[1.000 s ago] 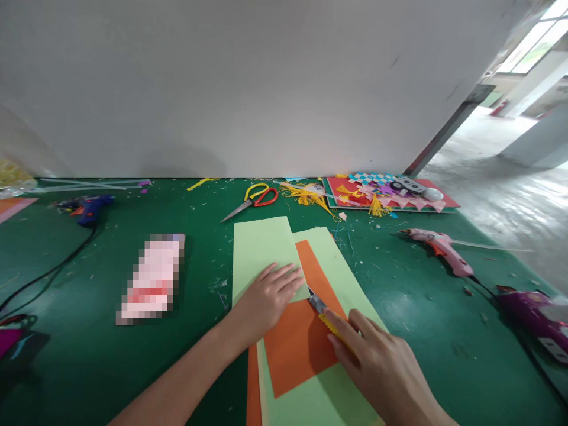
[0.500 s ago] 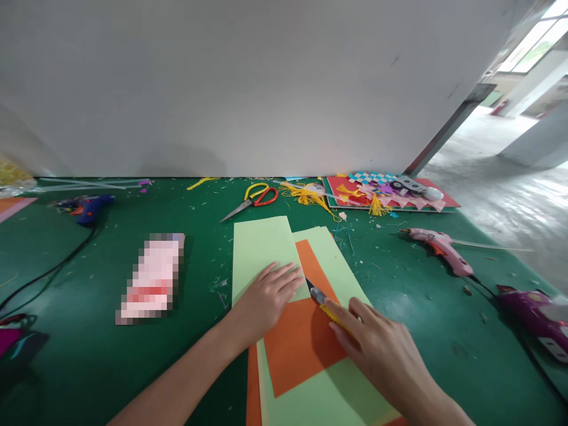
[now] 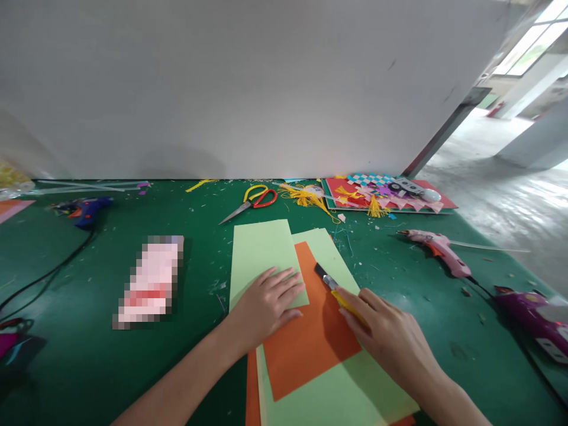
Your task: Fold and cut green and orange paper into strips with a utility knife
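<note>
My left hand [image 3: 266, 302] lies flat, fingers stretched, on a light green paper sheet [image 3: 261, 251] that overlaps an orange sheet [image 3: 310, 340]. My right hand [image 3: 390, 340] grips a yellow utility knife [image 3: 335, 290], whose blade tip sits on the upper right part of the orange sheet, clear of the green sheet's edge. Another light green sheet [image 3: 346, 396] lies under the orange one on the green table [image 3: 199, 296].
Yellow and red scissors [image 3: 252, 200] lie beyond the papers. A pink glue gun [image 3: 437, 248] and a purple one [image 3: 532, 313] are at the right, a blue glue gun [image 3: 86, 210] at the left. Paper craft pieces [image 3: 386, 194] lie against the wall. A blurred pink pack [image 3: 151, 281] lies left.
My right hand has moved the knife up and to the right, away from the green sheet's edge. The left hand stays pressed on the green paper.
</note>
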Demonstrator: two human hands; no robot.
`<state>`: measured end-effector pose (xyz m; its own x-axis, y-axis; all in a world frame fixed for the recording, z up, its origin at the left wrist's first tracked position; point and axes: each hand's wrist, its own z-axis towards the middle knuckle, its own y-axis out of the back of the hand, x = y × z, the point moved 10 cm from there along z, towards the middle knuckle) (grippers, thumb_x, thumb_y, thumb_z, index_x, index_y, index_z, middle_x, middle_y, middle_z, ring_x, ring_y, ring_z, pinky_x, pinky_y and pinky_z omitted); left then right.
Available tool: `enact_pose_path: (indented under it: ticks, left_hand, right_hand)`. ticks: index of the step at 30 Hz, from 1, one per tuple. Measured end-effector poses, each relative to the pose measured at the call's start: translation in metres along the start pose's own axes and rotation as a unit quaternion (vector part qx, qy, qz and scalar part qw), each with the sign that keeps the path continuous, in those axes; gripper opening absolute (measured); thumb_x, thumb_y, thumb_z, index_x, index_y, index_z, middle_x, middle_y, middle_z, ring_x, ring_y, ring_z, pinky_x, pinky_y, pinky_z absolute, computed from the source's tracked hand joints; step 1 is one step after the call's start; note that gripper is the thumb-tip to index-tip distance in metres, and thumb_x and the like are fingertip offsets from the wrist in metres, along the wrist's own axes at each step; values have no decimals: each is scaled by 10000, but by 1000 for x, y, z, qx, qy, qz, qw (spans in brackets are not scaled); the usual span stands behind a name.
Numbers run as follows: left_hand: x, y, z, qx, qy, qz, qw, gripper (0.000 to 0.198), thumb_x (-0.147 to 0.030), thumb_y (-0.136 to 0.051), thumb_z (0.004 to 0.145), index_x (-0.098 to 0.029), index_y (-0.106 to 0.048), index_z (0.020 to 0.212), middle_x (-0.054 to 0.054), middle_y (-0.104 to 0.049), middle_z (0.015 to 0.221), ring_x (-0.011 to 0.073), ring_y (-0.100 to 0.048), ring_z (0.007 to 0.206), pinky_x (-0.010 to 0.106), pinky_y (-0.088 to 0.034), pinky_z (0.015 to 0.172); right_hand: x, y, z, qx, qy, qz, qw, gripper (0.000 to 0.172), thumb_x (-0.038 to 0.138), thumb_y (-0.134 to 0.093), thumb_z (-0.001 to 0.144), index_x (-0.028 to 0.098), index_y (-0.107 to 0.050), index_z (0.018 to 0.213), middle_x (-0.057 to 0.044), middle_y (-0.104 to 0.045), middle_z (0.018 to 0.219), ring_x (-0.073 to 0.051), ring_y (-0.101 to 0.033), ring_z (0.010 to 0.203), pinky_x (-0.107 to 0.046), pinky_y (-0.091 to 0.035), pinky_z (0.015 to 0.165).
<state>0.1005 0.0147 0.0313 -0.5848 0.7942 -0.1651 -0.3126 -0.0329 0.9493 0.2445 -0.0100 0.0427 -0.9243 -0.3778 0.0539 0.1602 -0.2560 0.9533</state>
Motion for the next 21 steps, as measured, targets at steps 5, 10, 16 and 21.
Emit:
enact_pose_path:
  ticks: [5,10,16,21]
  left_hand:
    - [-9,6,0,-14,-21,11,1000,396,-349,-430,963,-173,-483,1315,77,-580,1312,243,-497,1246,428,-426,1016]
    - [-9,7,0,-11,-27,-1,1000,379,-321,-428,967,-176,-491,1312,68,-583,1309,240,-493,1249,433,-434,1009]
    - [-7,10,1,-10,-17,-19,1000,368,-299,-404,976,-195,-488,1318,65,-589,1302,230,-483,1259,436,-425,1015]
    - [-6,8,0,-9,-23,-16,1000,368,-255,-395,978,-184,-465,1332,64,-589,1302,235,-487,1253,441,-440,995]
  right_hand:
    - [-1,2,-13,-5,32,40,999,335,290,-396,964,214,-593,1225,-27,-598,743,-105,-596,592,-190,-386,451]
    - [0,-1,-26,38,70,79,994,352,267,-409,970,204,-529,1295,-46,-621,825,-116,-613,644,-220,-461,533]
    - [4,9,-37,58,116,93,987,370,243,-428,952,212,-519,1309,-45,-630,821,-132,-617,692,-228,-480,551]
    - [15,10,-40,93,148,101,979,433,215,-449,937,228,-453,1369,-31,-622,808,-133,-606,687,-238,-483,567]
